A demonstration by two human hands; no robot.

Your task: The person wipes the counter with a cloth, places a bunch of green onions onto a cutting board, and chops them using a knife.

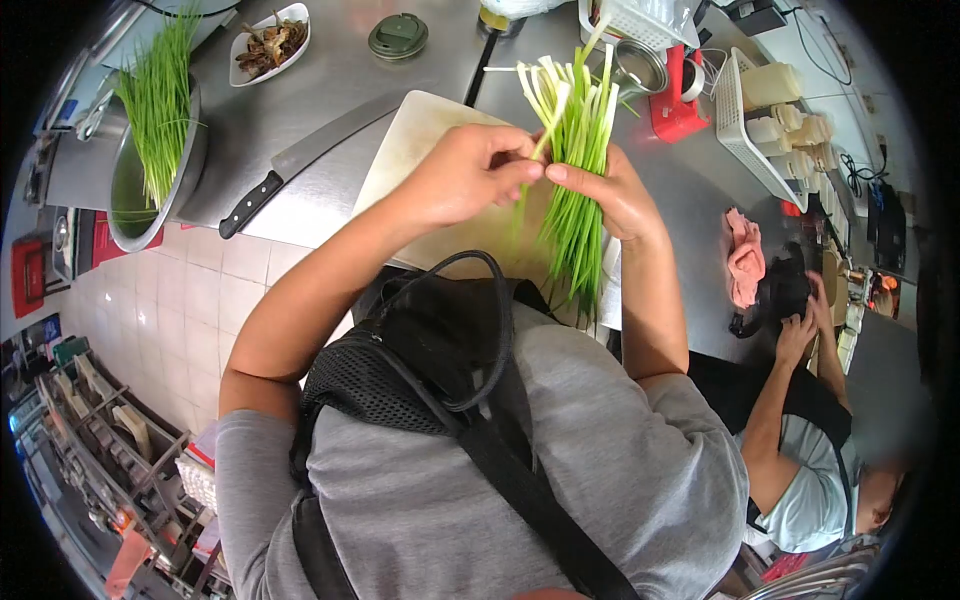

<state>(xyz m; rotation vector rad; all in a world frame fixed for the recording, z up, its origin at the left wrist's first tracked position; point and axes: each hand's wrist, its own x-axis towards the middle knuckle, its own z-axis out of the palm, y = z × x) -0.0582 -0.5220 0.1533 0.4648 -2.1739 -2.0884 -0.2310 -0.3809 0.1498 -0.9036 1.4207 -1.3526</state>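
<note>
A bunch of green stalks with white ends [575, 200] is held upright over a pale cutting board [400, 170], white ends away from me. My right hand [622, 192] is wrapped round the bunch from the right. At its left side, my left hand [487, 172] pinches a thin stalk between thumb and fingers, close to my right thumb. A large knife with a black handle [325, 140] lies on the steel counter left of the board. More green stalks [160, 115] stand in a metal bowl [190, 150] at the far left.
On the counter are a white dish of brown pieces [270, 47], a dark green lid [398, 36], a metal cup [640, 68], a red holder [675, 105], a white basket [745, 130] and a pink cloth [744, 258]. A co-worker's hands [805, 320] are at the right edge.
</note>
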